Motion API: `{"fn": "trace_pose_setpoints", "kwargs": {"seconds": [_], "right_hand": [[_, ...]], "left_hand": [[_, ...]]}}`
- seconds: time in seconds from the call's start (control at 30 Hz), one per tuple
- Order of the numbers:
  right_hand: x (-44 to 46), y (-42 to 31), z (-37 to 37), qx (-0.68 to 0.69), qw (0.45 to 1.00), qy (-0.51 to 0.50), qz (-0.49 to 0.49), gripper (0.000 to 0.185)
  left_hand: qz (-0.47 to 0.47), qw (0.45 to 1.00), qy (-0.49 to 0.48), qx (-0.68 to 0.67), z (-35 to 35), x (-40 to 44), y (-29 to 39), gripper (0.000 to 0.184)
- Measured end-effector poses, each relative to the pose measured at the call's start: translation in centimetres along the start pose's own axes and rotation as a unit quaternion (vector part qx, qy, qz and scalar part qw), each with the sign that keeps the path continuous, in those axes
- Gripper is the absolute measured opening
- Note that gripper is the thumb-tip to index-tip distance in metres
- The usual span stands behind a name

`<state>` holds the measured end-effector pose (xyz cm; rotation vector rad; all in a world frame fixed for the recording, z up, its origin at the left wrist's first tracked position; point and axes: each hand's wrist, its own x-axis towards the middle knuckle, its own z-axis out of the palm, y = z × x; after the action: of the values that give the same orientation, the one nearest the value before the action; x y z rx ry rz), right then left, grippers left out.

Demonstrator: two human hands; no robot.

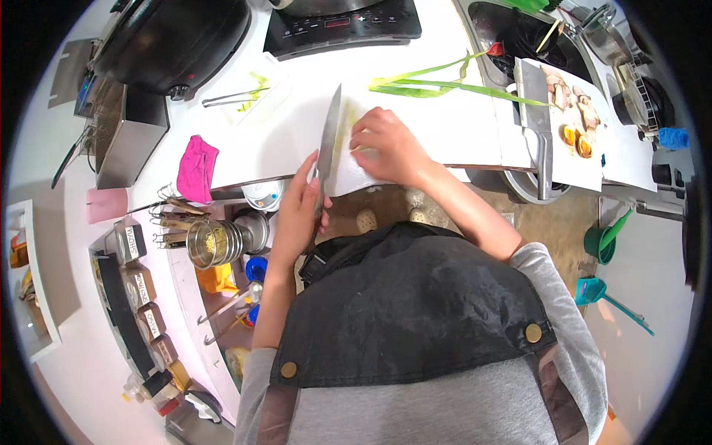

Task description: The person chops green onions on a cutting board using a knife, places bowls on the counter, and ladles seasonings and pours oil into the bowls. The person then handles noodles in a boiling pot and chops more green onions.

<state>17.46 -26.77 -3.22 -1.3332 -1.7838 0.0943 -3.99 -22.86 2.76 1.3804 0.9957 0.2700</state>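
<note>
A long kitchen knife (331, 133) is in my left hand (300, 211), its blade angled up and away over the white cutting board (356, 175). My right hand (391, 147) hovers at the board just right of the blade, fingers curled together. Something small and pale shows at those fingertips, too little to name. Greenish traces mark the board between blade and fingers. Long green onion stalks (423, 87) lie beyond my right hand. Farther left, chopped green pieces (256, 93) sit beside metal tongs (222, 99).
At right, a cleaver (535, 122) rests by a board with mushrooms (582, 107) and orange-yellow halves (577, 141). An induction cooktop (341, 28) and black cooker (174, 44) stand at the back. A pink cloth (197, 169) lies left; the sink (504, 30) is back right.
</note>
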Motion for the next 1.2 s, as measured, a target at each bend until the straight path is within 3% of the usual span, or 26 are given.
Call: {"fn": "trace_pose_setpoints", "kwargs": {"seconds": [0.13,0.17,0.27,0.3,0.43,0.73,0.8,0.93,1.07,1.2], "right_hand": [[1.0,-2.1,1.4,0.031,0.998,-0.014,-0.048,0.017],[0.8,-1.3,1.9,-0.028,0.999,0.011,-0.036,0.017],[-0.3,0.8,0.3,-0.021,0.993,0.049,0.103,0.019],[-0.3,0.8,-1.1,-0.033,0.991,-0.008,0.129,0.02],[-1.2,1.5,-2.4,-0.028,0.992,-0.08,0.09,0.019],[-3.4,3.2,-6.4,-0.043,0.985,-0.084,0.147,0.017],[-3.3,3.1,-6.2,-0.035,0.987,-0.088,0.13,0.019],[-2.0,2.3,-3.2,-0.005,0.995,-0.061,0.075,0.017],[-1.6,1.1,0.2,-0.108,0.993,0.021,0.037,0.014],[-2.2,0.8,1.4,-0.098,0.994,0.016,0.036,0.009]], "left_hand": [[-0.002,0.998,-0.015,-0.066,-0.3,-0.2,0.3,0.047],[-0.004,0.999,0.005,-0.045,-0.4,-0.5,0.2,0.046],[-0.014,0.998,0.066,0.014,-0.9,-1.8,-0.4,0.046],[-0.022,0.996,0.084,0.035,-1.1,-2.1,-1.4,0.046],[-0.012,0.989,0.115,0.09,-0.2,-1.9,-2.9,0.045],[0.032,0.983,-0.026,0.181,-0.7,-0.8,-1.0,0.045],[0.035,0.973,-0.052,0.221,-1.1,-0.4,-1.8,0.046],[0.037,0.966,-0.015,0.257,-0.8,0.0,-1.4,0.048],[0.067,0.952,0.006,0.3,0.5,-0.3,-1.9,0.05],[0.083,0.942,0.01,0.325,2.0,-0.7,-1.5,0.05]]}}
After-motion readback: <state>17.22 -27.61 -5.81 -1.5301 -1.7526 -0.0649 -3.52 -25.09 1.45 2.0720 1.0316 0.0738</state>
